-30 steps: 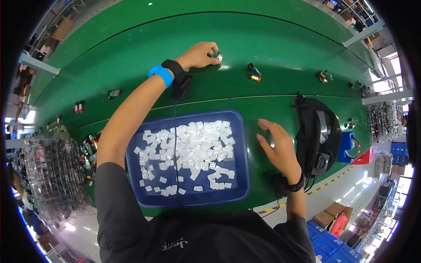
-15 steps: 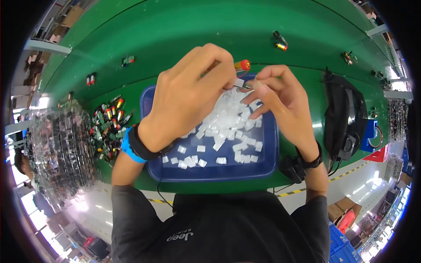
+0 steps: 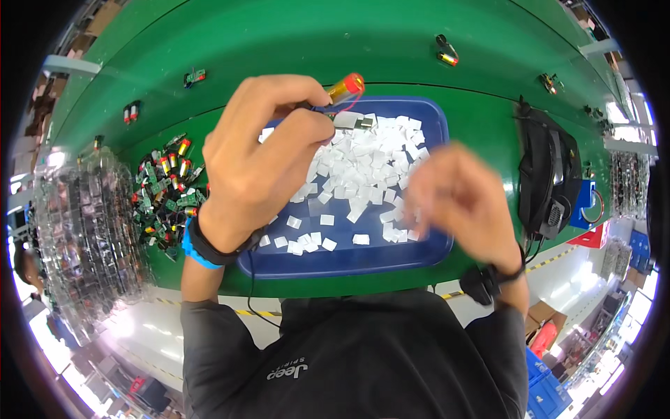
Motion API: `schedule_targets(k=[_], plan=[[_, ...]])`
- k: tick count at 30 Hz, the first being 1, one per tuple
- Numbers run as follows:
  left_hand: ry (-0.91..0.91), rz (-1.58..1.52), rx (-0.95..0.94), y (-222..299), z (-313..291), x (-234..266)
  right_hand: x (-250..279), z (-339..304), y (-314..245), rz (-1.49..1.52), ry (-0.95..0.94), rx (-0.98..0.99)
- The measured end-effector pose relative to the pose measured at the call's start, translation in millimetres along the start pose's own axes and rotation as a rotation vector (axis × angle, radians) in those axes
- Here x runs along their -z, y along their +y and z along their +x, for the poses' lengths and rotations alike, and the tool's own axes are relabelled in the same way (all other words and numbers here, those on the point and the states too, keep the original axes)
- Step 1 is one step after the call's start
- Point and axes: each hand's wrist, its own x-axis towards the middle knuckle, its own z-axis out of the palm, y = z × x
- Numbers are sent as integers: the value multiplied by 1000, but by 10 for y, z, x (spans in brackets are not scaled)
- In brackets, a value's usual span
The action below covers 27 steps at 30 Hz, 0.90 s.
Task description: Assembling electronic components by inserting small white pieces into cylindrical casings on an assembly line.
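My left hand [image 3: 265, 153] is raised over the blue tray [image 3: 349, 262] and grips a small yellow cylindrical cell with a red tip [image 3: 347, 87], thin wires and a small board [image 3: 359, 123] hanging from it. My right hand [image 3: 457, 199] is blurred, low over the tray's right side above the small white squares [image 3: 356, 167]; whether it holds one I cannot tell.
A heap of similar cells with green boards [image 3: 164, 192] lies left of the tray. A clear plastic bag [image 3: 77, 230] sits at the far left. Single cell units [image 3: 447, 54] lie on the green table [image 3: 293, 42]. A black device [image 3: 548, 174] stands to the right.
My left hand has lifted the cell clear above the tray. My right hand has parted from it and dropped toward the tray's right side, blurred with motion.
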Motion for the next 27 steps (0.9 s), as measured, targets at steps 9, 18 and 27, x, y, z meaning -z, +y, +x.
schedule_targets(k=[9,18,27], plan=[[76,38,-72,-37,93,245,428,-2233,1672,-183,-279,-1044],[41,11,-192,95,88,204,131,-1967,2988,-1408,66,164],[36,23,-210,13,115,165,-61,-1740,2590,-1503,-110,154]])
